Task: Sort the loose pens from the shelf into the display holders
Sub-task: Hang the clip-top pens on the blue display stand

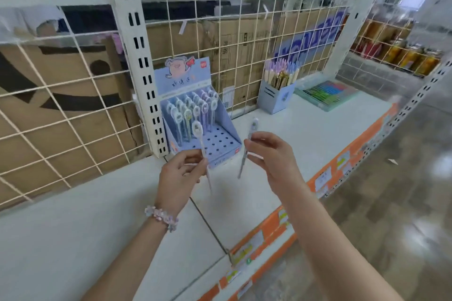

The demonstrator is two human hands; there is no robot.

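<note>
The person is standing at a white shelf (305,134) and is holding one pen in each hand above it. The left hand (179,173) is pinching a pen (201,146) between thumb and curled fingers; its oval charm top is pointing up, just in front of the blue display holder (221,120), and its tip is angling down toward the shelf. The right hand (267,154) is pinching a second pen (248,144) in the same manner, fingers closed on the barrel, charm end up and tip down. The two pens are being held near each other but apart. The blue display holder is sitting against the wire grid (244,39); its back rows are carrying matching pens, while its front holes are showing open. Further along, a square pen cup (276,98) is standing filled with pens, beside a flat multicoloured pack (327,94). A beaded bracelet (161,216) is circling the left wrist.
</note>
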